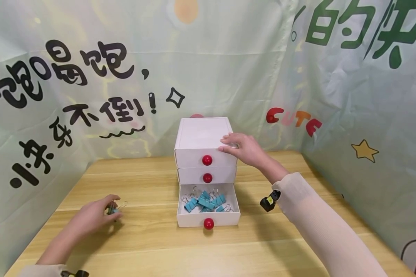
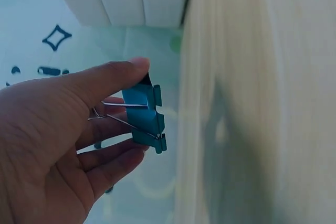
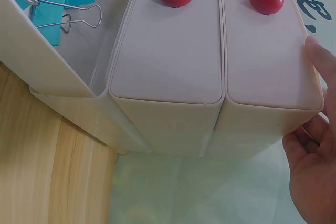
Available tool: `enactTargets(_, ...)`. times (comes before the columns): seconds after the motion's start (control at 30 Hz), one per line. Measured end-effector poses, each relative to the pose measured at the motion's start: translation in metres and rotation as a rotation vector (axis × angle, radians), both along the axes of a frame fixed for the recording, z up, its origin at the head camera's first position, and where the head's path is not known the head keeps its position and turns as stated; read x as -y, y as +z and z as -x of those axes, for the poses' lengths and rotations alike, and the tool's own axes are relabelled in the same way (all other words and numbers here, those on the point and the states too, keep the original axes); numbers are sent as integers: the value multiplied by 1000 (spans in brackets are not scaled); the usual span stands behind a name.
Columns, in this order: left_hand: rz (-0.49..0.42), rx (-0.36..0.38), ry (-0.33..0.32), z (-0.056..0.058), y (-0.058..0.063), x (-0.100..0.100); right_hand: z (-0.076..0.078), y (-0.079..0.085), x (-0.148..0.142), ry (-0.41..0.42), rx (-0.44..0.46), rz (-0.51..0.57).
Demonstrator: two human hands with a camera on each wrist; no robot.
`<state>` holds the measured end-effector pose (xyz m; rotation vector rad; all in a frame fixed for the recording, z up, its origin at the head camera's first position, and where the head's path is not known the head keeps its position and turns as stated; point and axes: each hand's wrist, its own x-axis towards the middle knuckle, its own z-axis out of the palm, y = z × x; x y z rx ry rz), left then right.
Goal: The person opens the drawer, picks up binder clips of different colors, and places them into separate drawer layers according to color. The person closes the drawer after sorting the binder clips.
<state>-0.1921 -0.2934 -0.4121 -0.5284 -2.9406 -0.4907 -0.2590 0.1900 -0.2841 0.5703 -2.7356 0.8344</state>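
Note:
My left hand (image 1: 95,215) pinches a teal binder clip (image 2: 142,116) with silver wire handles between thumb and fingers, left of a small white drawer unit (image 1: 204,132). The left wrist view shows the thumb at one end of the clip and fingertips at the other. My right hand (image 1: 246,148) rests at the top right front corner of the unit, fingers over the top and thumb by the front edge. The bottom drawer (image 1: 208,220) is pulled out and holds several teal binder clips (image 1: 206,202). The two drawers above it are closed.
Each drawer has a round red knob (image 1: 208,224). The unit stands on a wooden table (image 1: 142,246), close to a printed cloth backdrop (image 1: 208,77) that also runs along the right side. Black wrist devices (image 1: 270,201) sit at both sleeves.

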Motion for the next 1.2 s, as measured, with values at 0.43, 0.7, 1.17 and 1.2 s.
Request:
enactTargets(0.43,-34,-90,-132,7,17,-54,1,-2,-2,-8,3,0)
enactTargets(0.7,-54,-129,-191,9,27,-91,0,-2,-2,-12,8,-6)
enactTargets(1.17,-77,-95,-266,11,35,-140,0,-2,-1,-5,1,-5)
enactTargets(1.2,-76,-84,-263,12,34,-143,0,-2,-1,-5,0,-6)
